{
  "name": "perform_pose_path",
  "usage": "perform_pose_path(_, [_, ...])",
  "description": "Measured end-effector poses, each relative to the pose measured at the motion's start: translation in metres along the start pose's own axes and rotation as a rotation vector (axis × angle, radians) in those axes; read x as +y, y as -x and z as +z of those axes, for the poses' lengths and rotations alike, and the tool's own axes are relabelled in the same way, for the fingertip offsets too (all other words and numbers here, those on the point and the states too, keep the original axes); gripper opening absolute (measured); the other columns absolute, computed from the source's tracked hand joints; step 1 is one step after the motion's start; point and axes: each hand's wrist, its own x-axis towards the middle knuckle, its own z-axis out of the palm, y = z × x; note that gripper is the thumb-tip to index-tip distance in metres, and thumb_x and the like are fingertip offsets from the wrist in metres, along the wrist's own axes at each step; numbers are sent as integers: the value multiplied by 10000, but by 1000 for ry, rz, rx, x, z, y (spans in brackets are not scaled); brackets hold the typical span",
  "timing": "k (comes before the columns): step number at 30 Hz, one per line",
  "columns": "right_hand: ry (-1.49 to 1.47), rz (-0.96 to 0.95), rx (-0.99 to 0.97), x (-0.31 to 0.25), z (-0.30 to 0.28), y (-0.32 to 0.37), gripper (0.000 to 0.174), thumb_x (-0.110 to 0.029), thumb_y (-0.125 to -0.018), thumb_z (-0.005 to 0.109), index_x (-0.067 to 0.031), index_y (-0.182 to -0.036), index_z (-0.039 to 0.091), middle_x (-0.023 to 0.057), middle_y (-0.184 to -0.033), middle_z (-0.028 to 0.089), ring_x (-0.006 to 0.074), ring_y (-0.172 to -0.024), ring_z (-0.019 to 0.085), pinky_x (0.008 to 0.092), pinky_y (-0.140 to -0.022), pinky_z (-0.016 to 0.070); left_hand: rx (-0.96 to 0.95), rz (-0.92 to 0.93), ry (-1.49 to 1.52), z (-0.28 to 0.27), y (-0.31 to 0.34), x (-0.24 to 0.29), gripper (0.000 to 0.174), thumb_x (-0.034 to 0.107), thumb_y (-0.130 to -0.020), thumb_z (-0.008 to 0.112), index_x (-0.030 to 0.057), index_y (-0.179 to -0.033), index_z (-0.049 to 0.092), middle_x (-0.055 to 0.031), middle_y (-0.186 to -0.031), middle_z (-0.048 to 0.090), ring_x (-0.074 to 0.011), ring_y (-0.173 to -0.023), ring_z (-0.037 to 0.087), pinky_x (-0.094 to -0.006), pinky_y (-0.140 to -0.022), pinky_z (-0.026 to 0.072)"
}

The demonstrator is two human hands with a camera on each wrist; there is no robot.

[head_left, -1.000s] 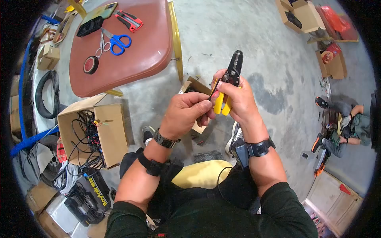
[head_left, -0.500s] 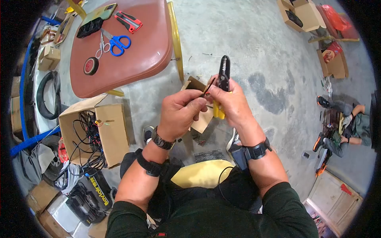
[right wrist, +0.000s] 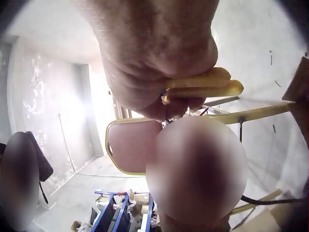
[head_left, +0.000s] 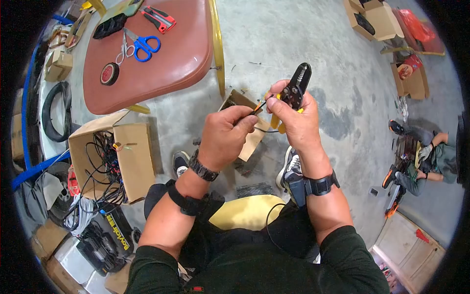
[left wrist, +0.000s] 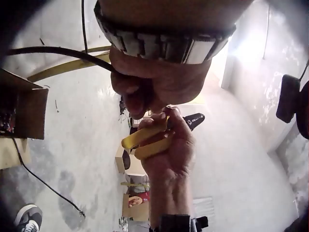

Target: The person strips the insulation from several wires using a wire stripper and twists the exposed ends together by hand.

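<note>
Clock centred on the fingertips, head view, 12 at top. One black cable [left wrist: 58,50] enters the left hand [head_left: 223,139], whose thumb and fingers pinch it; its worked end lies at centre, pointing to 1–2 o'clock, with orange showing. Right hand [head_left: 301,125] curled round one wire stripper [head_left: 296,90] at 2 o'clock, black head up, two yellow handles down; its thumb is near the cable end. Below the hands, 6–7 o'clock: one small open carton [head_left: 250,145]. Two shoes beyond, at 5 and 7. At 10 o'clock, one brown seat [head_left: 166,73] bearing one tape roll [head_left: 109,74], two pairs of scissors (one blue [head_left: 147,48], one small grey) and one black tray [head_left: 109,26]. Between 8 and 9: one larger carton [head_left: 137,161] holding tangled black cables, count unclear. One other person, 3–4 o'clock.
</note>
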Motion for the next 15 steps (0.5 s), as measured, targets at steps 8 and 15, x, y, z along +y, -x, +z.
perform_pose_path(8, [203, -116, -14, -3, 8, 6, 141, -10, -843, 608, -27, -983, 603, -5, -835, 621, 78, -774, 575, 257, -702, 483, 140, -85, 222, 7, -2, -4, 151, 93, -918, 652, -31, -1001, 676, -47, -732, 672, -74, -536, 565, -212, -482, 453])
perform_pose_path(15, [375, -161, -44, 8, 18, 12, 146, 8, -845, 573, -41, -980, 600, 11, -815, 616, 89, -798, 582, 269, -707, 486, 243, -79, 359, 3, -1, -1, 138, 92, -928, 649, -25, -1002, 654, -67, -755, 680, -84, -541, 569, -211, -492, 463])
